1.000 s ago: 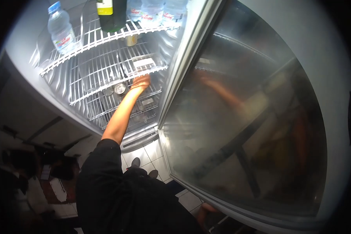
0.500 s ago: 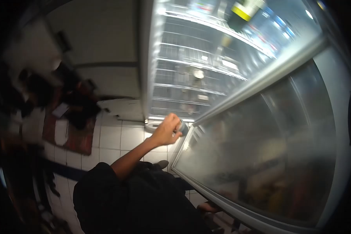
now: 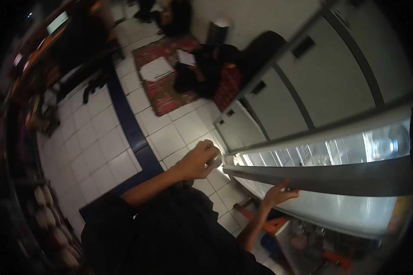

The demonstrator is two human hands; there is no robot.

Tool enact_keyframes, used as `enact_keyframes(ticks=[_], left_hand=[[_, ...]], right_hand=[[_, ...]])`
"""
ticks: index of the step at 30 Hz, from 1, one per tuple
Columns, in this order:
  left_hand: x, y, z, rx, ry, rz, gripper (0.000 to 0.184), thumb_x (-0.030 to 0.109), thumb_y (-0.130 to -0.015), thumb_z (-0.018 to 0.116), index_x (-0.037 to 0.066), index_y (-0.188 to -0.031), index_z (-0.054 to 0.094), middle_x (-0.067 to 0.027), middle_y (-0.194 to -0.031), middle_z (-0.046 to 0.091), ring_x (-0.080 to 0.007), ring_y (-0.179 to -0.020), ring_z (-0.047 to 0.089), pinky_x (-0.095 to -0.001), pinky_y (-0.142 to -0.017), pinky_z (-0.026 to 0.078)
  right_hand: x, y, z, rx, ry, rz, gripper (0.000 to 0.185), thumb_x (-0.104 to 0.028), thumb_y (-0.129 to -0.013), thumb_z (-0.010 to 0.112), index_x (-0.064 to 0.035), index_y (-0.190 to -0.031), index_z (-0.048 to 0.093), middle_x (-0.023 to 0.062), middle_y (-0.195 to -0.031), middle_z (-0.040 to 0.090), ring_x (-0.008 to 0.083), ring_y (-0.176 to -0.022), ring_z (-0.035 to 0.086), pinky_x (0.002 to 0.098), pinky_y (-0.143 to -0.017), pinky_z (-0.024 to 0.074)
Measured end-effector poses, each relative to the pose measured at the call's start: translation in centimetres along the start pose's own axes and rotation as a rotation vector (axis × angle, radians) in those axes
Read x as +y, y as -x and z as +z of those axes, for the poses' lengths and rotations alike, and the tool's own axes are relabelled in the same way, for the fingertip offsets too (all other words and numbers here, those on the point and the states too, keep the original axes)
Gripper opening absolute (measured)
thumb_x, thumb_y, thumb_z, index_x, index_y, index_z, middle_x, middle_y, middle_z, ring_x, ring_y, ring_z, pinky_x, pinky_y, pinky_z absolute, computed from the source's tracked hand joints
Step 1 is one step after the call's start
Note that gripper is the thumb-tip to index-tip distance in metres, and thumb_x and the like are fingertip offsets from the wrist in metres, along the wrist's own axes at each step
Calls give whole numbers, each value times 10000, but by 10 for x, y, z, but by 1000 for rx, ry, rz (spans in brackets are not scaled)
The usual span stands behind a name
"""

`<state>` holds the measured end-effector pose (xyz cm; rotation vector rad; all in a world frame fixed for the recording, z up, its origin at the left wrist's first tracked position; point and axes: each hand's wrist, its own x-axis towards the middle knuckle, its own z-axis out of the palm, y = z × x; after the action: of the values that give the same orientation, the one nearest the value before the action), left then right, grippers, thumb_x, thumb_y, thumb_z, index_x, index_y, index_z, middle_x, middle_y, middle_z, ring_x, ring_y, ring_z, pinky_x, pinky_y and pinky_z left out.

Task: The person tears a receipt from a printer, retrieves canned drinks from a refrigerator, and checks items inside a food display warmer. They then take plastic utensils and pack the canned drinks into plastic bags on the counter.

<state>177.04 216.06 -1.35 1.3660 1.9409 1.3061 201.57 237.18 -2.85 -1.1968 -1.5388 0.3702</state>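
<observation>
Left hand (image 3: 198, 160) grasping can (image 3: 217, 161) just beside end of fridge door (image 3: 316, 180), can markings too blurred to read; right hand (image 3: 276, 195) at fridge door, fingers loosely spread; blue label (image 3: 394, 145) inside fridge unreadable.

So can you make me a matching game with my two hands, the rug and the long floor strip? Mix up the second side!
Column one:
1. Left hand
2. Right hand
3. Rug
4. Long floor strip

Column two:
A. Dark blue
B. Curled around a small can-like thing
C. Patterned, with red in it
D. At the fridge door, fingers not curled into a fist

Right pairs: 1-B, 2-D, 3-C, 4-A
</observation>
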Motion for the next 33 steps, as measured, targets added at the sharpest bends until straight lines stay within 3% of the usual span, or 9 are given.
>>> enact_keyframes(ticks=[5,11,13,15,16,18,20,26,33], left_hand=[[-2,70,-59,399,-188,-175,405,51,-729,786,26,-987,475,-202,-1148,528,-361,-993,577,-397,-819,507],[0,170,-127,638,-205,-316,511,82,-716,793,0,-1127,502,-168,-1005,555,-320,-899,578,-375,-796,484],[3,197,-153,711,-195,-338,550,126,-710,797,-15,-1150,499,-177,-974,585,-315,-888,602,-377,-822,486],[15,221,-185,736,-194,-332,553,141,-711,797,-18,-1145,496,-184,-974,598,-308,-894,614,-374,-838,490],[21,235,-202,751,-196,-335,554,149,-711,798,-19,-1143,495,-187,-974,605,-304,-898,620,-372,-847,492],[31,268,-239,793,-161,-321,568,210,-722,816,-20,-1127,492,-170,-955,621,-260,-895,629,-366,-856,501],[42,305,-271,870,-88,-344,571,247,-733,824,-14,-1117,492,-160,-955,625,-232,-896,627,-363,-848,505],[47,425,-348,1091,-179,-382,665,345,-758,827,-1,-1227,507,-126,-1005,630,-202,-958,627,-352,-864,502],[-16,517,-388,1305,418,-170,826,245,-766,836,33,-1430,393,-98,-1243,554,-207,-1161,556,-346,-1012,451]], right_hand=[[19,-76,67,17,-32,-201,508,-208,-948,623,95,-1292,407,264,-1162,555,325,-991,612,422,-809,518],[18,-96,101,-131,591,-165,592,-307,-926,652,78,-1337,472,273,-1246,563,391,-1081,603,462,-935,499],[-43,-29,129,-463,377,-478,608,-314,-921,675,36,-1381,485,239,-1329,550,376,-1181,576,442,-1011,464],[-161,92,146,-1051,-296,-227,499,-164,-929,670,-5,-1374,509,195,-1425,515,321,-1347,478,421,-1134,361],[-190,146,159,-1316,-414,-522,551,-96,-931,649,-21,-1437,447,164,-1449,498,296,-1336,490,424,-1109,395],[-300,254,130,-1819,-860,-186,645,-124,-893,688,-45,-1466,404,158,-1407,516,276,-1307,512,398,-1030,474],[-366,326,103,-2042,-1085,-287,703,-193,-853,748,-45,-1447,404,160,-1335,546,252,-1251,540,377,-998,496],[-479,461,79,-2568,-1127,360,664,-376,-889,715,-20,-1370,429,126,-1189,592,214,-1010,640,383,-827,557],[-577,580,80,-2988,-887,917,705,-640,-978,356,-28,-1279,534,138,-1008,656,204,-820,627,315,-588,457]])
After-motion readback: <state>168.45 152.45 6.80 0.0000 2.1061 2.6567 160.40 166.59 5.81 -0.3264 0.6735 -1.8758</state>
